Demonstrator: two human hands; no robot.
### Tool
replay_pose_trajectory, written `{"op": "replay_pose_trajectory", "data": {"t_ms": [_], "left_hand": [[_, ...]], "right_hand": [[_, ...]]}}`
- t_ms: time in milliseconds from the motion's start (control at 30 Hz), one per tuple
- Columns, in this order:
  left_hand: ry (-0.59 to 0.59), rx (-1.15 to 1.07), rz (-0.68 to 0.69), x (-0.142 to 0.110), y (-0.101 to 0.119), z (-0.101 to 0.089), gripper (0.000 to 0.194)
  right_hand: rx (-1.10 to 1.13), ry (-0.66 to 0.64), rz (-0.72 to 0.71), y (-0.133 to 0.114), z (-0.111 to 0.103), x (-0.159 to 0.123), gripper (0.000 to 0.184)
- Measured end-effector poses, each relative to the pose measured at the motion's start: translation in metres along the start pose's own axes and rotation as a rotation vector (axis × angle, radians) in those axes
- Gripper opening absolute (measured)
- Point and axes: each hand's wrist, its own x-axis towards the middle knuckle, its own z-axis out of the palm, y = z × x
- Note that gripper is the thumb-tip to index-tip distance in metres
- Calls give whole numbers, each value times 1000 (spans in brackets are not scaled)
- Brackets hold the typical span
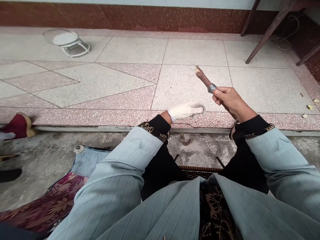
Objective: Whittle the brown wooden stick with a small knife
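Note:
My right hand (pixel 228 98) is bare and grips a short brown stick (pixel 203 77) around its lower part. The stick tilts up to the left, and its upper end looks pale and splintered. Grey wire (pixel 212 88) is wound in a tight coil around it, just above my fingers. To the left and a little lower is my left hand (pixel 187 110), in a white knitted glove. Its fingers are curled together and slightly blurred, so anything held in them is hidden. A thin dark strand (pixel 183 124) curves across the ledge below the glove.
A small white stool (pixel 66 39) stands on the tiled floor at the back left. Dark wooden furniture legs (pixel 266 36) are at the back right. A red shoe (pixel 18 126) and patterned cloth (pixel 58 200) lie to the left. A curved brown piece (pixel 186 142) lies between my feet.

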Motion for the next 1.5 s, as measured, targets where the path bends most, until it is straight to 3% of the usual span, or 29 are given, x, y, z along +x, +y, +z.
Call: {"op": "replay_pose_trajectory", "data": {"t_ms": [133, 300, 467, 567, 667, 733, 800, 967, 1067, 1233, 1400, 1500], "left_hand": [[-49, 160, -65, 0, -4, 1, 34], [-153, 349, -69, 3, -8, 5, 33], [-166, 483, 26, 3, -5, 3, 28], [-111, 500, -22, 2, -4, -1, 25], [-56, 395, -39, 1, -6, -1, 24], [-84, 252, -60, 1, -7, 1, 28], [-89, 98, -66, 1, -7, 2, 30], [85, -61, -5, 0, -5, 0, 26], [-37, -15, -69, 2, -11, 6, 25], [-190, 106, -52, 6, -17, 20, 28], [-143, 131, -83, 6, -10, 20, 26], [-176, 222, -44, 6, -8, 17, 26]], "right_hand": [[-171, 31, 84, 7, -5, 5, 31], [-799, -13, 111, 13, -9, 5, 27], [-1199, -304, 156, 20, -7, 3, 34], [-1161, -559, 208, 18, -7, 0, 28], [-869, -919, 241, 8, -10, -5, 26], [-633, -1064, 218, -1, -15, -10, 30], [-449, -991, 169, -8, -21, -14, 32], [2, -320, 120, -9, -28, -20, 28], [118, -94, 177, -3, -28, -21, 27], [24, -24, 233, 7, -29, -15, 24], [-570, -10, 171, 18, -34, -8, 20], [-855, -57, 139, 19, -34, -7, 23]]}}
